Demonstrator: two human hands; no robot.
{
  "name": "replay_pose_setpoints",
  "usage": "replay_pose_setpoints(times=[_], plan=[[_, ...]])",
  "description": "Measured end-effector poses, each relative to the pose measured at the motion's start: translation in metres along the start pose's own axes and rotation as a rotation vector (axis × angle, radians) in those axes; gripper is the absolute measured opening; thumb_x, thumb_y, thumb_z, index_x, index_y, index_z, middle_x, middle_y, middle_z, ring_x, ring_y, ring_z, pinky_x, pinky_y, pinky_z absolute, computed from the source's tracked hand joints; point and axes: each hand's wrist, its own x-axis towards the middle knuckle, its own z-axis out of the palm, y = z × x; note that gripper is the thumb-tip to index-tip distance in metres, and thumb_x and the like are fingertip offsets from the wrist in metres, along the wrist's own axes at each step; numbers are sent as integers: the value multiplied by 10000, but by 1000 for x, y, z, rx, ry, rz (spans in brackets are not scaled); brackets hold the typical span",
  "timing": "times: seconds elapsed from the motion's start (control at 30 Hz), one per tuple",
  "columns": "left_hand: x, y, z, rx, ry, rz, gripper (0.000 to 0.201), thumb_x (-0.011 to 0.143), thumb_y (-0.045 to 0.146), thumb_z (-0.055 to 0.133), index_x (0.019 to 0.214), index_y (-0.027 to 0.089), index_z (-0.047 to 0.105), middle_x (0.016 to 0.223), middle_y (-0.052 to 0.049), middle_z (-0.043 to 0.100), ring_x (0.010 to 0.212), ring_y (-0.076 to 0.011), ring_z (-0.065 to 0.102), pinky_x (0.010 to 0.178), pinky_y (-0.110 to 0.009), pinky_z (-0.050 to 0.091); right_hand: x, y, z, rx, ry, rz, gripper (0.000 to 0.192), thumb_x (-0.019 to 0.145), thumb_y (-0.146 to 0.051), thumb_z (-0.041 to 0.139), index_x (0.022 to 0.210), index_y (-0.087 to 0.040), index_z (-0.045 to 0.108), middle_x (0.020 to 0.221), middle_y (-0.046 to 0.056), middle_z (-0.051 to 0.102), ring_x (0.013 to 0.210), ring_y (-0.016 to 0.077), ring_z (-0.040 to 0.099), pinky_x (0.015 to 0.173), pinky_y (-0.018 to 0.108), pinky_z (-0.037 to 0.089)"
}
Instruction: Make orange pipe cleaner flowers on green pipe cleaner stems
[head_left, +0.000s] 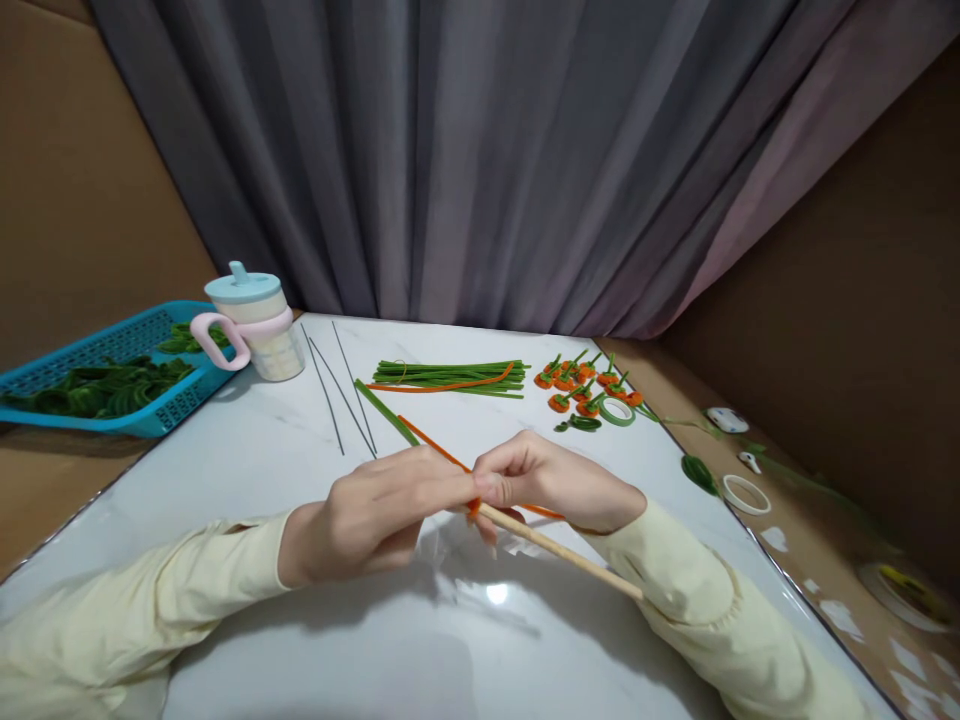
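My left hand is closed round one end of a thin wooden stick, which slants down to the right towards my right sleeve. An orange pipe cleaner is wound round the stick beside my left fingertips. My right hand pinches the orange pipe cleaner there, its thumb and index finger touching my left fingers. Just beyond my left hand lies a loose green pipe cleaner. Farther back is a bundle of green pipe cleaners with an orange one across it.
Orange flower pieces with green stems and a green tape roll lie back right. Dark wires, a lidded cup and a blue basket are left. A white tape roll lies right.
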Motion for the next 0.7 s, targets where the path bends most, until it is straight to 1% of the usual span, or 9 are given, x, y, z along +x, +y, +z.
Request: replay_pose_setpoints(times=[0.13, 0.2, 0.27, 0.37, 0.43, 0.5, 0.53, 0.6, 0.7], plan=[[-1, -2, -5, 173, -78, 52, 296, 921, 90, 312, 1124, 119, 526, 813, -126, 646, 745, -158, 609, 638, -276, 537, 9, 15, 2, 256, -124, 4, 189, 818, -283, 584, 750, -116, 639, 578, -1, 612, 417, 47, 416, 420, 178, 302], [-2, -4, -5, 218, -41, 54, 281, 909, 70, 312, 1074, 116, 535, 803, -123, 631, 729, -155, 593, 618, -275, 531, 14, 22, 4, 326, -147, -20, 221, 818, -319, 587, 800, -107, 648, 630, 24, 641, 402, 44, 426, 411, 180, 309], [-1, -6, -4, 248, 42, 27, 279, 874, 21, 334, 1026, 125, 543, 782, -104, 615, 720, -150, 579, 605, -271, 522, 18, 29, 7, 335, -78, -78, 283, 834, -374, 561, 871, -107, 646, 655, 34, 648, 396, 43, 429, 405, 180, 312], [2, -11, -2, 246, 157, -47, 313, 818, -54, 354, 965, 135, 556, 760, -67, 597, 714, -129, 574, 601, -241, 512, 25, 38, 13, 234, 93, -207, 377, 869, -459, 476, 971, -123, 614, 642, 24, 633, 376, 45, 399, 393, 184, 292], [3, -17, -1, 244, 216, -82, 308, 805, -70, 370, 934, 134, 562, 767, -57, 598, 723, -118, 582, 619, -224, 512, 27, 42, 18, 51, 209, -276, 409, 893, -492, 400, 991, -142, 588, 633, 14, 619, 374, 50, 363, 399, 192, 293], [4, -23, -1, 293, 254, -82, 279, 802, -61, 399, 919, 132, 563, 779, -57, 611, 741, -122, 590, 653, -227, 514, 26, 46, 24, -282, 387, -340, 361, 918, -444, 371, 932, -150, 581, 631, 12, 602, 421, 69, 396, 440, 202, 329], [3, -26, -1, 337, 247, -62, 278, 797, -61, 402, 920, 130, 562, 787, -60, 619, 748, -128, 591, 668, -236, 514, 25, 48, 28, -503, 482, -379, 318, 929, -388, 371, 892, -148, 577, 648, 20, 597, 476, 84, 448, 485, 208, 356], [0, -33, 0, 445, 184, 7, 291, 779, -64, 386, 923, 120, 558, 790, -72, 629, 742, -147, 587, 661, -256, 511, 21, 49, 33, -931, 638, -472, 273, 940, -269, 340, 837, -137, 556, 611, 19, 560, 509, 105, 478, 504, 217, 348], [-6, -42, 5, 558, 42, 47, 315, 745, -62, 342, 886, 107, 567, 735, -79, 621, 667, -161, 567, 573, -261, 488, 13, 45, 32, -1373, 707, -570, 264, 918, -144, 310, 758, -144, 519, 559, 10, 515, 483, 117, 456, 472, 230, 299]])
